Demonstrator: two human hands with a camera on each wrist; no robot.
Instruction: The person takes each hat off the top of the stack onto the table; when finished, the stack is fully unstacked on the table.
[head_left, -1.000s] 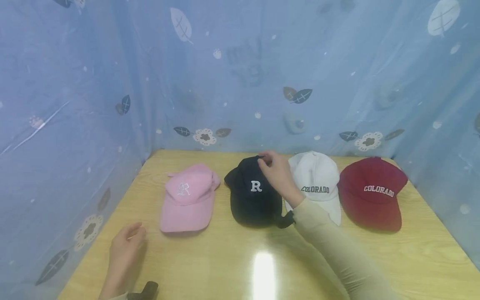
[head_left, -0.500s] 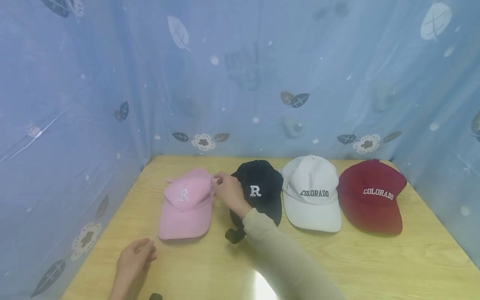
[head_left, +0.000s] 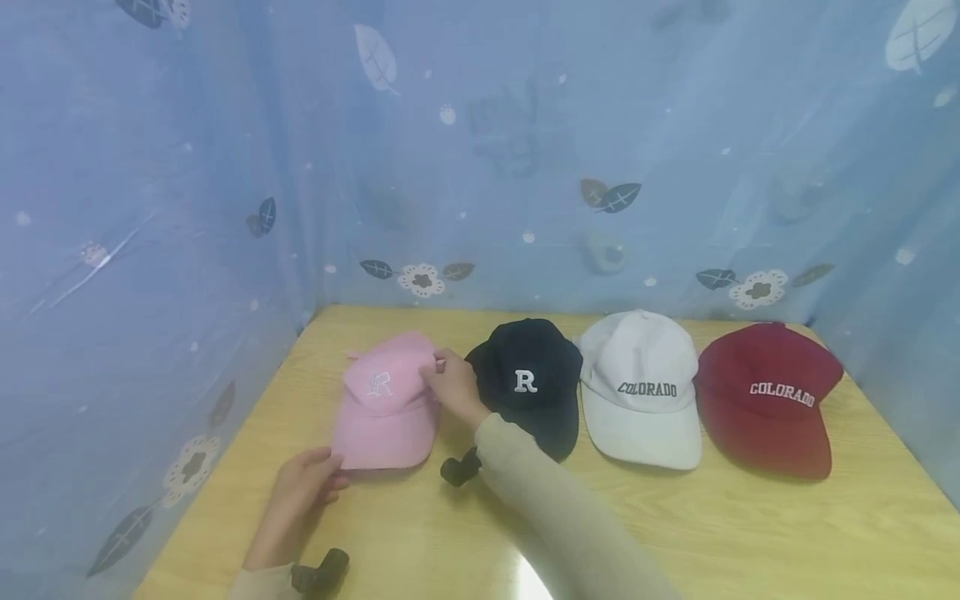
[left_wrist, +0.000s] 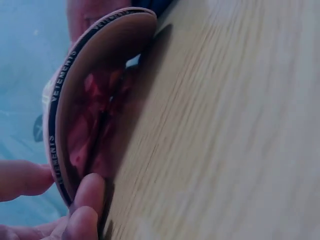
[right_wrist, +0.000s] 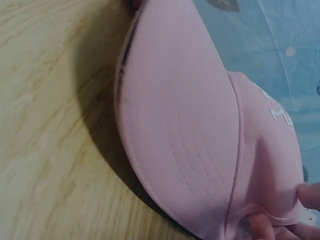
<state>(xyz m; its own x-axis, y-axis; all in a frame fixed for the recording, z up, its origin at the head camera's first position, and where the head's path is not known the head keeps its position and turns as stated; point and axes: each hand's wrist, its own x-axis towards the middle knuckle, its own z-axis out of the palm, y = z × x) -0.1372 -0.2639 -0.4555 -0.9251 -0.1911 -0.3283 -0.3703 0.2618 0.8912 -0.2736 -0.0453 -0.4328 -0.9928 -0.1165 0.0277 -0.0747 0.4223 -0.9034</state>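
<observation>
A pink baseball cap (head_left: 386, 437) with a white letter on its crown sits at the left of the row. My left hand (head_left: 303, 483) pinches the near left corner of its brim. In the left wrist view the thumb (left_wrist: 30, 179) lies on the brim's outer face, with fingers (left_wrist: 89, 195) under its edge. A dark lettered band (left_wrist: 57, 95) lines that edge, and the hollow inside shows behind. My right hand (head_left: 459, 387) grips the right side of the crown. There the right wrist view shows the thumb (right_wrist: 309, 195) on the crown and fingertips (right_wrist: 261, 227) at its lower rim.
Close right of my right hand stands a black cap (head_left: 528, 408) with a white R. Beyond it are a white COLORADO cap (head_left: 641, 429) and a dark red COLORADO cap (head_left: 772, 433). Blue patterned curtain (head_left: 510, 150) surrounds the wooden table (head_left: 420, 533) at back and sides.
My right hand has moved left from the top of the black cap to the pink cap's side. My left hand has come forward and right onto the pink brim.
</observation>
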